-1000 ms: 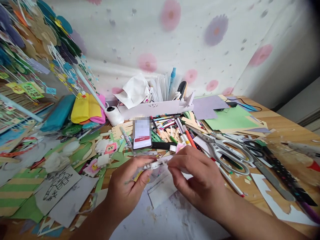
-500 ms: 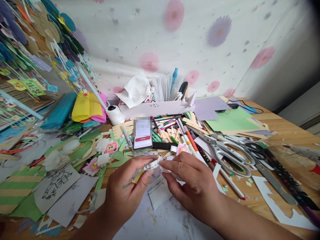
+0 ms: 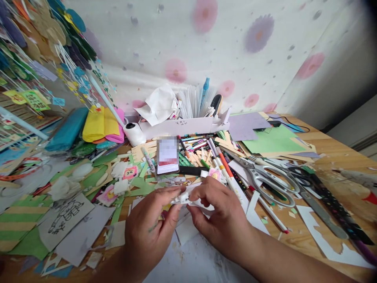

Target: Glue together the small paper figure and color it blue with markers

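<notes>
Two hands [image 3: 153, 230] [image 3: 222, 220] hold — seemingly — one white piece [image 3: 183, 198].

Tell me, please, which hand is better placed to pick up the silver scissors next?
Right, I would judge. The silver scissors lie on the right hand's side. The left hand is farther, pinches a small white piece, and would probably need to reach across.

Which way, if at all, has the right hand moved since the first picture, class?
Yes: judged against the phone, the right hand has shifted to the person's left, closer to the left hand.
</notes>
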The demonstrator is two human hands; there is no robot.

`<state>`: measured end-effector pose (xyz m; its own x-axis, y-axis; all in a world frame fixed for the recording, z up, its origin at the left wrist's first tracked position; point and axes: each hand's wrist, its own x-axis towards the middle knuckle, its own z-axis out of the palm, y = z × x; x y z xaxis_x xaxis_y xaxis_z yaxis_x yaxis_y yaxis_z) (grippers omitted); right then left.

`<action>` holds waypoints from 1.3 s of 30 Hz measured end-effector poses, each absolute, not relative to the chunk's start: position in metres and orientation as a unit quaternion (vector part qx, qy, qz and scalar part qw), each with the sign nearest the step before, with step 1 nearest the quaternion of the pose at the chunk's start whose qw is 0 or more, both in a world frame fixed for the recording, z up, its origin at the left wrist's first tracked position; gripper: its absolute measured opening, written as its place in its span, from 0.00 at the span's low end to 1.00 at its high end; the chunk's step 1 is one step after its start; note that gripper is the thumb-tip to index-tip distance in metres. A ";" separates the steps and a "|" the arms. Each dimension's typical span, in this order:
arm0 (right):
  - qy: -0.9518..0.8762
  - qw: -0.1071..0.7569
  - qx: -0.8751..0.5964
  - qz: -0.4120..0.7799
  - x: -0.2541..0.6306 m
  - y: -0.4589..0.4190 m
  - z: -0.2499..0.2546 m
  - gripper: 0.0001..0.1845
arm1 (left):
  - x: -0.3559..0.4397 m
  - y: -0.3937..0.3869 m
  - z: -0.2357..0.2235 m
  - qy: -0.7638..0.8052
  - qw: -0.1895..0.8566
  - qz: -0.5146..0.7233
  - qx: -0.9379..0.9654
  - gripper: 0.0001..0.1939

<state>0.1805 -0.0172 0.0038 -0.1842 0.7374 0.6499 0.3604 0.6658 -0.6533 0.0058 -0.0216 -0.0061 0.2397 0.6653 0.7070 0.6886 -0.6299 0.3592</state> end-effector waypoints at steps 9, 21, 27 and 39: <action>-0.738 0.542 -0.321 0.243 0.185 -0.017 0.010 0.09 | 0.003 -0.022 -0.014 -0.436 -0.060 -0.470 -0.765 0.13; -0.778 0.487 -0.322 0.231 0.189 -0.014 0.013 0.08 | 0.003 -0.022 -0.014 -0.423 -0.043 -0.470 -0.774 0.12; -0.770 0.516 -0.319 0.200 0.184 -0.016 0.008 0.07 | 0.005 -0.025 -0.018 -0.443 -0.091 -0.479 -0.752 0.13; -0.757 0.505 -0.332 0.249 0.183 -0.014 0.006 0.09 | 0.005 -0.023 -0.017 -0.450 -0.099 -0.491 -0.739 0.12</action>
